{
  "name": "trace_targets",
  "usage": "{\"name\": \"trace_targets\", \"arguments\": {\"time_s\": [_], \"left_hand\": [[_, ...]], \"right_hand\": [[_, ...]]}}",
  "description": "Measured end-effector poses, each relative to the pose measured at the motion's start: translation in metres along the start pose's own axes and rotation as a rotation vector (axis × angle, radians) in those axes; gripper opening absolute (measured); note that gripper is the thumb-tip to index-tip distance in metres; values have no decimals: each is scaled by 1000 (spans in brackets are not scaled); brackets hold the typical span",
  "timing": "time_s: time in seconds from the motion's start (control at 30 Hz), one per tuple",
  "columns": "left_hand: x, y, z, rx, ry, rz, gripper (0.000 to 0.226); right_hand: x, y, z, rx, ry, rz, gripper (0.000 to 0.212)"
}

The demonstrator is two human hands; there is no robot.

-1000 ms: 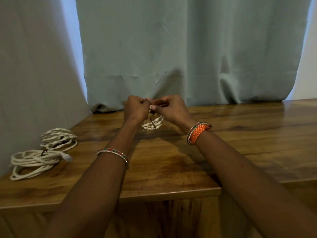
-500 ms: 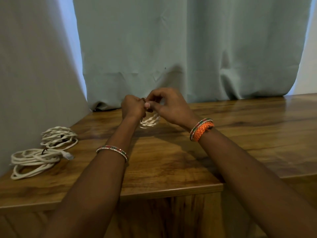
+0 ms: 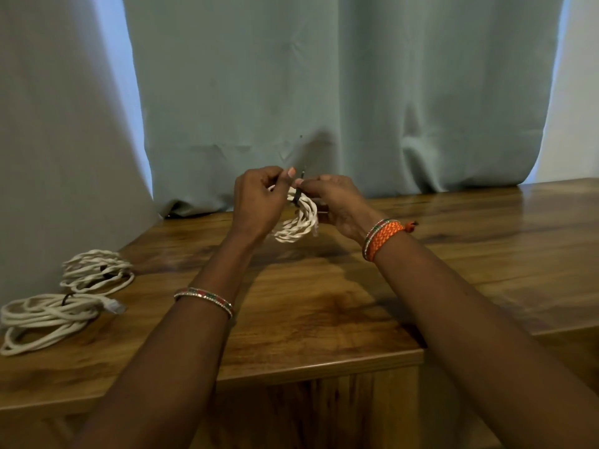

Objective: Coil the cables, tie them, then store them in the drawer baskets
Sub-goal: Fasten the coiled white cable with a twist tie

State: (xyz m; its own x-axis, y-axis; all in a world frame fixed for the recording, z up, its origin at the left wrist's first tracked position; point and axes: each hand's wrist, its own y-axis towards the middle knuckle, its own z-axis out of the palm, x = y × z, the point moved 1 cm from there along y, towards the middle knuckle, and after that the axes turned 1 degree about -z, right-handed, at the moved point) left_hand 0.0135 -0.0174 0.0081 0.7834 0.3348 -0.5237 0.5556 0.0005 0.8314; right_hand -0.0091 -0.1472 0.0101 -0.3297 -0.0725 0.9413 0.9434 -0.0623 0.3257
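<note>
I hold the coiled white cable (image 3: 296,220) up between my hands: my left hand (image 3: 257,202) grips its left side, my right hand (image 3: 335,202) pinches the dark tie (image 3: 297,197) wrapped round its top, near my left thumb.

Wooden table (image 3: 324,319) with two cable coils (image 3: 64,299)

Coiled cable (image 3: 296,222): partly hidden behind both hands.
Dark tie (image 3: 297,198): knot too small to tell.
Left cable bundle (image 3: 45,314): cut by the frame edge.
</note>
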Motion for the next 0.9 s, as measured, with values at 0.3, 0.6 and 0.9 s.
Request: {"name": "trace_targets", "arguments": {"time_s": [0.3, 0.6, 0.9], "left_hand": [[-3, -3, 6, -107, 32, 15, 21], [2, -7, 17, 60, -151, -469, 21], [-10, -5, 13, 112, -113, -477, 14]], "right_hand": [[0, 3, -6, 43, 119, 123, 10], [-12, 10, 1, -420, -630, -499, 18], [-5, 14, -1, -367, -574, -334, 13]]}}
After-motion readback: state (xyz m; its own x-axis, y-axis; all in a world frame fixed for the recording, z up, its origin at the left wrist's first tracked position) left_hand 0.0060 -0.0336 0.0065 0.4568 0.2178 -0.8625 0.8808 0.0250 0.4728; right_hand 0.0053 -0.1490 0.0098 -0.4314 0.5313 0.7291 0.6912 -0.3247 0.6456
